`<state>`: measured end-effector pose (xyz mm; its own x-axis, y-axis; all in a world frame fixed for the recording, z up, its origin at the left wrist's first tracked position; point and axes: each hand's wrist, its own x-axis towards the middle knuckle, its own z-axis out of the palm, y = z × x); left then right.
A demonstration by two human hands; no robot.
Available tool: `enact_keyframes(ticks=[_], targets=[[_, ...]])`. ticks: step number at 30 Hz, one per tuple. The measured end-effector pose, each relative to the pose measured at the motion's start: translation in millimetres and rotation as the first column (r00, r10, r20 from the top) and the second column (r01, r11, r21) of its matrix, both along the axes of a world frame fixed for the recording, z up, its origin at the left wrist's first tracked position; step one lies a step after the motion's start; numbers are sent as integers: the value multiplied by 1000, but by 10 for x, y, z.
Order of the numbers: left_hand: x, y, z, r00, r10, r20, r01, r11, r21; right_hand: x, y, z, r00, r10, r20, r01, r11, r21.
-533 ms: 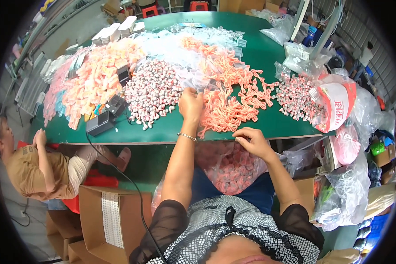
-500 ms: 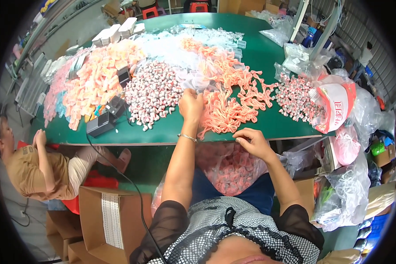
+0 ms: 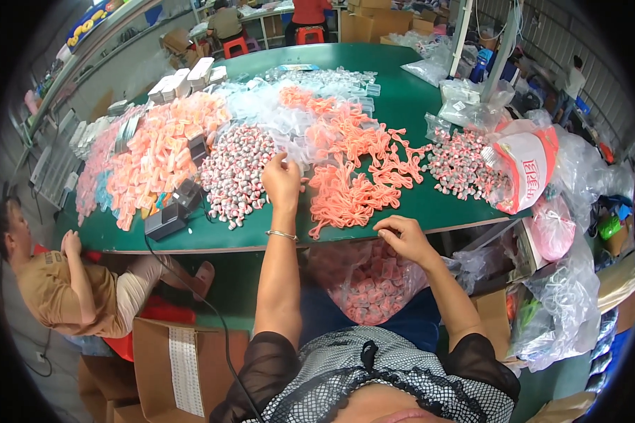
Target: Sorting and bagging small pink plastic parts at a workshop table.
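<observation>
My left hand (image 3: 281,185) reaches over the green table, a bracelet at its wrist. Its fingers are closed at the right edge of a heap of small round red-and-grey pieces (image 3: 240,166); what they hold, if anything, is hidden. Right of that hand lies a pile of looped orange cords (image 3: 346,197). Just above the table's front edge my right hand (image 3: 406,238) is bent, thumb and fingers drawn together. Anything in that pinch is too small to make out. Behind my left hand are clear plastic bags (image 3: 298,144).
Orange packets (image 3: 164,144) and black boxes (image 3: 166,221) lie on the table's left. More red-and-grey pieces (image 3: 466,166) spill by a red-and-white bag (image 3: 525,169) on the right. A bag of pink pieces (image 3: 374,289) is at my lap. A co-worker (image 3: 70,282) sits at left.
My left hand has moved left, from the edge of the orange cords to the heap of red-and-grey pieces. My right hand stays near the table's front edge. The whole view has shifted slightly.
</observation>
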<state>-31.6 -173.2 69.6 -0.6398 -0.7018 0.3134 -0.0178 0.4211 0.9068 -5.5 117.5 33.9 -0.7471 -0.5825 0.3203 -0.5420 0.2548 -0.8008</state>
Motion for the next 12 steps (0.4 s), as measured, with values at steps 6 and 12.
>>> enact_keyframes(ticks=[6,12], targets=[[105,-308,-241,965,80,-248,-135,967,-217,-7,-61,30,999,4,-35,-4,1000,2],[350,114,-130,853,-157,-498,357,872,336,23,-258,307,955,-113,-275,85,990,-113]])
